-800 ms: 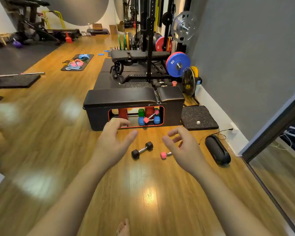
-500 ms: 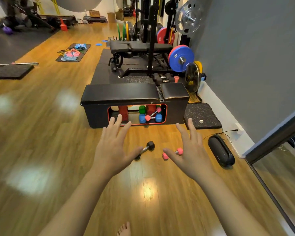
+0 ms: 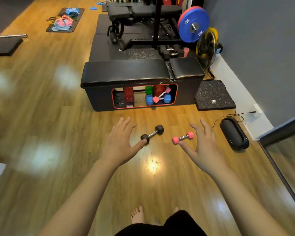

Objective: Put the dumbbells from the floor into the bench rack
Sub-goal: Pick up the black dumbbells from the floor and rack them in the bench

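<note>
Reach step: left hand (image 3: pixel 119 142) spread by black dumbbell (image 3: pixel 152 134), right hand (image 3: pixel 203 143) spread by pink dumbbell (image 3: pixel 182 138); next, grip handles.

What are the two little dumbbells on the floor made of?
Black dumbbell: dull black ends, likely rubber-coated, on a shiny ridged metal handle. Pink dumbbell: smooth matte pink ends, probably vinyl or neoprene coating, with a bright metal-looking bar. Both lie on glossy wood-look floor.
</note>
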Demonstrator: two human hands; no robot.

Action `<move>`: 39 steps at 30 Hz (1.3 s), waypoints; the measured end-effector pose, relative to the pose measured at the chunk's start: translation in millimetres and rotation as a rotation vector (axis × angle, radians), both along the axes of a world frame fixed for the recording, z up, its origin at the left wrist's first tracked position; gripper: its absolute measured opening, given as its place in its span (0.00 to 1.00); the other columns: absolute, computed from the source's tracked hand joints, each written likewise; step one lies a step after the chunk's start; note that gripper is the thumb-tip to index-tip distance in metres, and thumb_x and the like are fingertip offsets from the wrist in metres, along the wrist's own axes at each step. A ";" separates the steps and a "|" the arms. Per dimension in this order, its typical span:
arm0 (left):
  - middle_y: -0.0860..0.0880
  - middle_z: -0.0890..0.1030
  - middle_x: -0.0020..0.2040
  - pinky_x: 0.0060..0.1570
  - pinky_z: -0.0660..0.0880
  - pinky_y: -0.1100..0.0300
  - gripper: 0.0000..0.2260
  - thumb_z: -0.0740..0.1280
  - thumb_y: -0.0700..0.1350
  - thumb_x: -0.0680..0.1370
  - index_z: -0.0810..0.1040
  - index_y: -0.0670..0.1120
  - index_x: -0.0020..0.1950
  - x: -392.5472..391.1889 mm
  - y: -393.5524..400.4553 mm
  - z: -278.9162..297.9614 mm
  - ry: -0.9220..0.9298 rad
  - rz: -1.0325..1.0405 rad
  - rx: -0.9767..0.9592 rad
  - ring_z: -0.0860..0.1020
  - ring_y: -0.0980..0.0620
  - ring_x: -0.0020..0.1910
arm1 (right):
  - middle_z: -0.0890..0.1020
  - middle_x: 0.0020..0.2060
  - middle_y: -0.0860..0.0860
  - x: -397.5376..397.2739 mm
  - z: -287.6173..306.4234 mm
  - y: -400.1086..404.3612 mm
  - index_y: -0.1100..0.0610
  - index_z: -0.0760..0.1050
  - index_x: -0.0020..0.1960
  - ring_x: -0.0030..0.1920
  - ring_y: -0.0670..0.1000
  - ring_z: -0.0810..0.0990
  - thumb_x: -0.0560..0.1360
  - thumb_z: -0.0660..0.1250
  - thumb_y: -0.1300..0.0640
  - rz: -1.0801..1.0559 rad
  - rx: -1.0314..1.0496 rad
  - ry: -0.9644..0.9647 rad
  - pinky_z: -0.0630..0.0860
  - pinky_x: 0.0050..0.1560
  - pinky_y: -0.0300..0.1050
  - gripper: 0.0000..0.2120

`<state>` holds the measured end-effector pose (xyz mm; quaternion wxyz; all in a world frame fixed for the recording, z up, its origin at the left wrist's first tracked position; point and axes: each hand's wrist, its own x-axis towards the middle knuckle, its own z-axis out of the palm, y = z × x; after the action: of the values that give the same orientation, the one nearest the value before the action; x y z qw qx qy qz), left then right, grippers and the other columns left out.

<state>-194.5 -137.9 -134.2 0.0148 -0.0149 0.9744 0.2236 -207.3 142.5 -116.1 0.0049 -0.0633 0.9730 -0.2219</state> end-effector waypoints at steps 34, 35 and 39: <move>0.52 0.79 0.57 0.57 0.75 0.54 0.14 0.66 0.56 0.76 0.79 0.50 0.58 -179.7 -137.8 -114.8 -0.354 0.787 0.362 0.77 0.52 0.57 | 0.66 0.62 0.46 -311.5 -116.9 -227.6 0.46 0.64 0.67 0.56 0.53 0.76 0.76 0.63 0.40 0.598 -0.071 -0.455 0.78 0.51 0.55 0.23; 0.53 0.79 0.57 0.56 0.75 0.54 0.14 0.66 0.56 0.76 0.79 0.51 0.58 -183.2 -152.5 -122.2 -0.379 0.786 0.380 0.77 0.53 0.56 | 0.67 0.61 0.46 -313.7 -124.3 -242.6 0.46 0.65 0.66 0.53 0.53 0.78 0.76 0.63 0.41 0.571 -0.091 -0.482 0.79 0.51 0.55 0.22; 0.54 0.78 0.54 0.49 0.70 0.60 0.13 0.65 0.54 0.78 0.79 0.50 0.58 -205.6 -217.3 -156.7 -0.429 0.729 0.421 0.76 0.55 0.53 | 0.76 0.53 0.44 -322.1 -161.7 -305.3 0.48 0.70 0.61 0.44 0.49 0.77 0.75 0.67 0.44 0.343 -0.215 -0.634 0.77 0.43 0.48 0.17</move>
<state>-400.2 -355.2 -291.0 0.1389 -0.3984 0.8141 0.3990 -529.4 -162.7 -277.8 0.3363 -0.1534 0.8696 -0.3273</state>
